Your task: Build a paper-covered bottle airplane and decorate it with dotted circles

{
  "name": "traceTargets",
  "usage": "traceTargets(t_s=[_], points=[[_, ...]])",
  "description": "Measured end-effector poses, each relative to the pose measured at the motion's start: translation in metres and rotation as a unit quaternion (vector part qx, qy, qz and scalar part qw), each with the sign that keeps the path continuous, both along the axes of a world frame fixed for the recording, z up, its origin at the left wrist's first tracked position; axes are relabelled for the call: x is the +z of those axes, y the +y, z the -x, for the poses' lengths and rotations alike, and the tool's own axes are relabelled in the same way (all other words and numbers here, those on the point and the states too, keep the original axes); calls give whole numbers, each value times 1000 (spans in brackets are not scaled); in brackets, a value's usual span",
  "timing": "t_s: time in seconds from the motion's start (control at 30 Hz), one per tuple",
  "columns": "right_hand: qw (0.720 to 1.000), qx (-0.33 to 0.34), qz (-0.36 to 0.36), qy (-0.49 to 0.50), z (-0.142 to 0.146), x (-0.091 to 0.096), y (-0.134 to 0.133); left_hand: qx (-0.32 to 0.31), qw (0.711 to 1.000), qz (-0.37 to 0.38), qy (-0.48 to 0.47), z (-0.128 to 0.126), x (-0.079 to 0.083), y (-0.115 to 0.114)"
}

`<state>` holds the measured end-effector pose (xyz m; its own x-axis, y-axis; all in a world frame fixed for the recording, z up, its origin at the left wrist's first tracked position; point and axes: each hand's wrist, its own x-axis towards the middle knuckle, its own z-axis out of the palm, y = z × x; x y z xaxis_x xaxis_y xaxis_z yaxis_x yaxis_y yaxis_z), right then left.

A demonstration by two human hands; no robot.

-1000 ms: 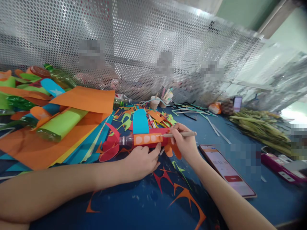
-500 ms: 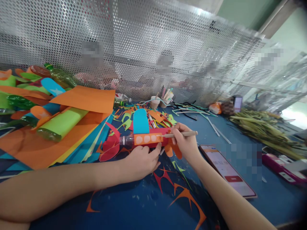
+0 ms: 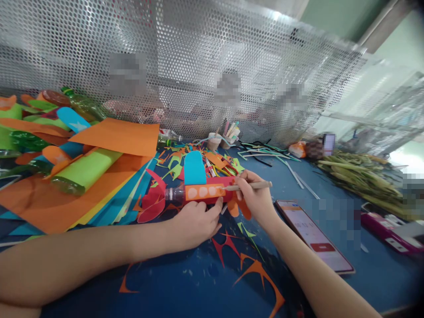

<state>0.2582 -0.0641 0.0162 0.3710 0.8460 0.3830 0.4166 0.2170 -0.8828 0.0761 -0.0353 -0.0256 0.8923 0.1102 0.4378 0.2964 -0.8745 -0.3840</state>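
A plastic bottle wrapped in red paper (image 3: pixel 198 193) lies on its side on the blue table (image 3: pixel 205 282). It carries an orange strip with pale circles, a blue paper fin on top and red paper petals at its neck. My left hand (image 3: pixel 195 223) rests curled against the near side of the bottle, fingertips touching it. My right hand (image 3: pixel 255 196) is closed on a thin wooden stick (image 3: pixel 253 186) in a writing grip. The tip of the stick touches the end of the orange strip.
Orange, green and blue paper sheets (image 3: pixel 82 176) and other decorated bottles pile up at the left. Paper scraps litter the table. A phone (image 3: pixel 313 236) lies to the right of my right arm. Green stalks (image 3: pixel 361 176) and a perforated metal screen (image 3: pixel 198 66) stand behind.
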Motion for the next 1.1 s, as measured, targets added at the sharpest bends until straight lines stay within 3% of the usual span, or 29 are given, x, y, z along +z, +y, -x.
traceTargets(t_s=[1.1], points=[[1000,16,-10,-1,2,-2,0,-4,1000,-16,-17,0,-3,1]])
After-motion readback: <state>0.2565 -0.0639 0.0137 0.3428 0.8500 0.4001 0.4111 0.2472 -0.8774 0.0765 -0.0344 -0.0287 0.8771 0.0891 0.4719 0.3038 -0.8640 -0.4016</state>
